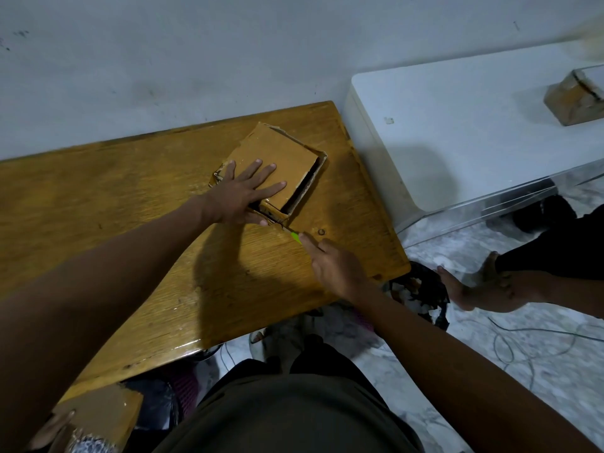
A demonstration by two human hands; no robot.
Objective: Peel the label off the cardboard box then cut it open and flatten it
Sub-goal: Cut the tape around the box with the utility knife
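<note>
A brown cardboard box (287, 158) lies on the wooden table (130, 197) near its far right corner, its top flap partly sunk in and a dark gap open along its right side. My left hand (243, 194) lies flat on the box top, fingers spread, pressing it down. My right hand (336, 268) grips a cutter with a green handle (295, 237). Its blade tip touches the box's near corner, at the table surface. No label shows on the visible faces.
A white table (474, 125) stands to the right with another brown box (575, 103) on it. A black bin bag with paper scraps (418, 292) sits below the table's right corner. Another person's foot (474, 282) and loose cables are on the floor. A cardboard piece (101, 416) is at the lower left.
</note>
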